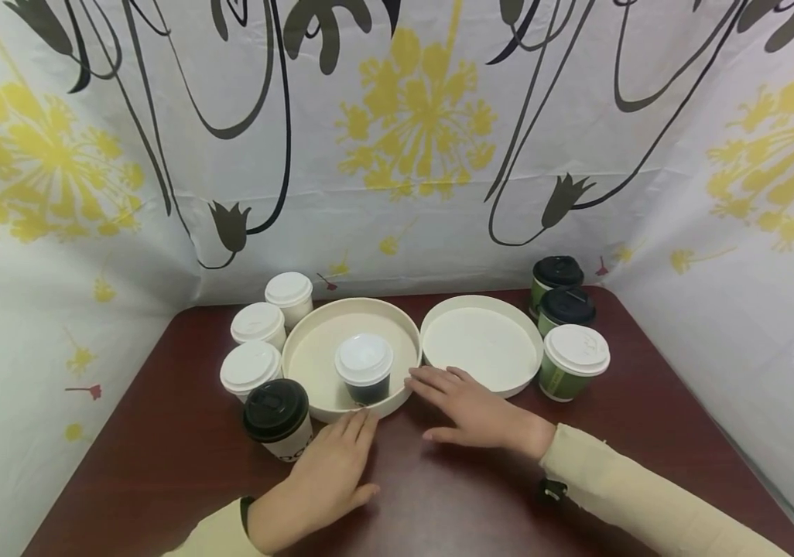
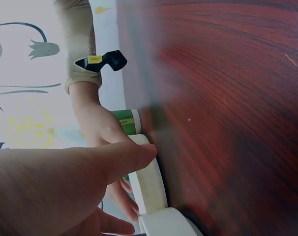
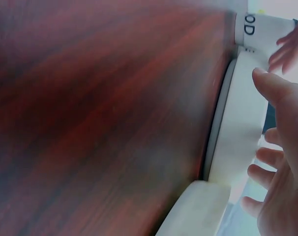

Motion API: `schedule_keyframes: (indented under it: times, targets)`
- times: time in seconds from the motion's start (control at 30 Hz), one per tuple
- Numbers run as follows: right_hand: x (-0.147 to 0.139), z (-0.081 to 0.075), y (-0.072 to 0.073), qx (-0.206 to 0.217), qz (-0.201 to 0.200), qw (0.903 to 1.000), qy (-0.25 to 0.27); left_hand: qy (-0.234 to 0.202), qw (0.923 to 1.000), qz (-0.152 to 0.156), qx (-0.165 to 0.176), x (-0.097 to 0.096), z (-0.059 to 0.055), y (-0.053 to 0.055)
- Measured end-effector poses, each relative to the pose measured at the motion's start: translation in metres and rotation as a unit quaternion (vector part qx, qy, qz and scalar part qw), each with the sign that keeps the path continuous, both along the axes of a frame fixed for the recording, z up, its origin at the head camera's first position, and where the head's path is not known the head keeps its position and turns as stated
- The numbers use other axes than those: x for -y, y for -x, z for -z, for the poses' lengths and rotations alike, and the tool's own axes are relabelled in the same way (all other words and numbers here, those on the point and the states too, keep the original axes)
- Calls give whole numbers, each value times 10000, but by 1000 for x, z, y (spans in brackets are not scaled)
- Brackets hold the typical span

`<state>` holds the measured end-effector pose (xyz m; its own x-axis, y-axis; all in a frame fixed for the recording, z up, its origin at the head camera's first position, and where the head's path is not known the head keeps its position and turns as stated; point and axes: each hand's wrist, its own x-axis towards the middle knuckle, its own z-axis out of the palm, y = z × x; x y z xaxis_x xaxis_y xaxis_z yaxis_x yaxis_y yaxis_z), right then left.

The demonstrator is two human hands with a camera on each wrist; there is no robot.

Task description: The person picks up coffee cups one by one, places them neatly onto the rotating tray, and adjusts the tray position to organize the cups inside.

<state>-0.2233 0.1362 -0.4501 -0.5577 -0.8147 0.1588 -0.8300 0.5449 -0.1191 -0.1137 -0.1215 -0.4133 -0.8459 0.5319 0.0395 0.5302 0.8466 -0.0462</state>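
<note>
My left hand (image 1: 327, 480) has its fingers stretched out, fingertips right at the near rim of the left round cream tray (image 1: 313, 404). Inside that tray stands a dark paper cup with a white lid (image 1: 364, 362). My right hand (image 1: 477, 410) reaches in from the right, fingers extended over the spot where the left tray meets the right round tray (image 1: 484, 340). Neither hand holds anything. Close to the left fingers is a white paper cup with a black lid (image 1: 276, 410). In the right wrist view, the right hand (image 3: 286, 142) hovers beside the tray's side wall (image 3: 240, 118).
Three white-lidded cups (image 1: 258, 322) line the left tray's left side. Right of the right tray stand two green cups with black lids (image 1: 566, 306) and a green cup with a white lid (image 1: 573, 360). A patterned curtain (image 1: 397, 155) surrounds the dark red table (image 1: 439, 503).
</note>
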Motion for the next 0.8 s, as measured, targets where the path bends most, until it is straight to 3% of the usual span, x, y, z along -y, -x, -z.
schedule_keyframes:
  times: [0.37,0.67,0.8]
  targets:
    - [-7,-2,13,197,320,9992,-110,-112,9994,-186,-269,2,-1,0]
    - [-7,0,12,163,288,9993,-142,-226,9979,-223,-568,-1,-2,0]
    - [-3,-2,7,62,200,9996,-171,-281,9987,-155,-405,-6,-2,1]
